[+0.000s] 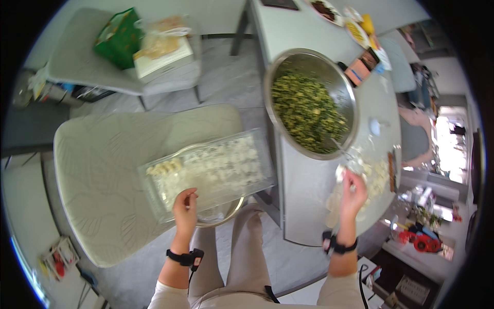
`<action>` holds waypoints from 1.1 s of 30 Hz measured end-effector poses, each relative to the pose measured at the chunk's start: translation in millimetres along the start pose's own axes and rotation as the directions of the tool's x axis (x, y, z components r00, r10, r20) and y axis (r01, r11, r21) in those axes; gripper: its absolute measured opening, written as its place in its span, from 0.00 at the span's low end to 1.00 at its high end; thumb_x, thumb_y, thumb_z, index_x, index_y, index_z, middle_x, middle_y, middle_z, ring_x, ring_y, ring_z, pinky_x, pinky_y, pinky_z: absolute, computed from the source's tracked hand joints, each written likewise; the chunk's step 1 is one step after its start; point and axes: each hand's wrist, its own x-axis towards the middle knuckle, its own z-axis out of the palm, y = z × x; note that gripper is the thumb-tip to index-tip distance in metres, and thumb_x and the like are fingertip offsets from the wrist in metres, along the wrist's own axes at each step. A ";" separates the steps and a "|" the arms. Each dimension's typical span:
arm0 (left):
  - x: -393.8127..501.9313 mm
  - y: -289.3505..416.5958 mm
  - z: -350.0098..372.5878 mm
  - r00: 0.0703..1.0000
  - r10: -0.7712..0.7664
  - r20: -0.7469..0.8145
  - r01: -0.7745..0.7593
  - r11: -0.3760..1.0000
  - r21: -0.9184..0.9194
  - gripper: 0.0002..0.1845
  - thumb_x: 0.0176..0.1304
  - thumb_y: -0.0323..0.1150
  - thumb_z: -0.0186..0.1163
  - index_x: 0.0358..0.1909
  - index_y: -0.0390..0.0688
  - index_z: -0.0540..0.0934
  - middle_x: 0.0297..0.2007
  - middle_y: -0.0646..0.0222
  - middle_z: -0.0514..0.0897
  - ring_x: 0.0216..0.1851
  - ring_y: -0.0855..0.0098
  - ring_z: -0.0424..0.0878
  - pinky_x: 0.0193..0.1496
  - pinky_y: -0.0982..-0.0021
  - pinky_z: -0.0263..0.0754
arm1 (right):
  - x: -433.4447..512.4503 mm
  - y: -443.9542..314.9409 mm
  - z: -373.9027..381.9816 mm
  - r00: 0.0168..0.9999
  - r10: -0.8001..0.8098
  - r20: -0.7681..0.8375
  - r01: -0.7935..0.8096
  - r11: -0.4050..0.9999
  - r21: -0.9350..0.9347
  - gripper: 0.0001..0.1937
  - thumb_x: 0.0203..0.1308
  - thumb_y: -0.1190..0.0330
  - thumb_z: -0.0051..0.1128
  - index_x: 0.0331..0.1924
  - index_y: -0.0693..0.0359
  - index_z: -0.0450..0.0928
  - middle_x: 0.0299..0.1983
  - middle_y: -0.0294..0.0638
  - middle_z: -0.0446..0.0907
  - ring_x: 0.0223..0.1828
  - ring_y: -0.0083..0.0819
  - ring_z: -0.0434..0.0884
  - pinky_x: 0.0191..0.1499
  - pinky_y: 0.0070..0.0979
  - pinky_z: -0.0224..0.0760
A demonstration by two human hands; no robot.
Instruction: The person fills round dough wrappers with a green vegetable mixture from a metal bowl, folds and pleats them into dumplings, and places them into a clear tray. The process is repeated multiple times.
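Observation:
My left hand [186, 205] is over the near edge of a clear plastic tray [247, 189], its fingers curled together; whether anything is between them cannot be seen. The tray is dusted with white flour and has a short row of filled dumplings [165, 167] at its far left corner. At the table, my right hand [354, 193] pinches something near a spoon [342, 148], whose handle leans out of a large steel bowl [270, 104] of chopped green and yellow filling [305, 108]. Blur hides what the fingertips hold. Round dough wrappers [332, 202] lie beside and beyond this hand.
The tray rests on a metal basin [231, 212] and a padded grey seat [108, 170]. A rolling pin [391, 172] lies at the table's right edge. A phone [362, 67] stands beyond the bowl near plates of food [357, 33]. Another chair [170, 83] holds a green bag [119, 38] and a white box [166, 61].

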 end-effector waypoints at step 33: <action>9.7 -21.7 -53.9 0.989 -0.147 -0.004 0.147 0.989 -0.015 0.10 0.72 0.26 0.58 0.50 0.36 0.84 0.38 0.67 0.87 0.39 0.78 0.83 0.43 0.77 0.76 | -169.6 -216.5 341.6 0.945 -0.157 0.287 0.057 0.943 0.328 0.03 0.64 0.71 0.61 0.40 0.56 0.80 0.38 0.42 0.81 0.36 0.49 0.82 0.36 0.41 0.77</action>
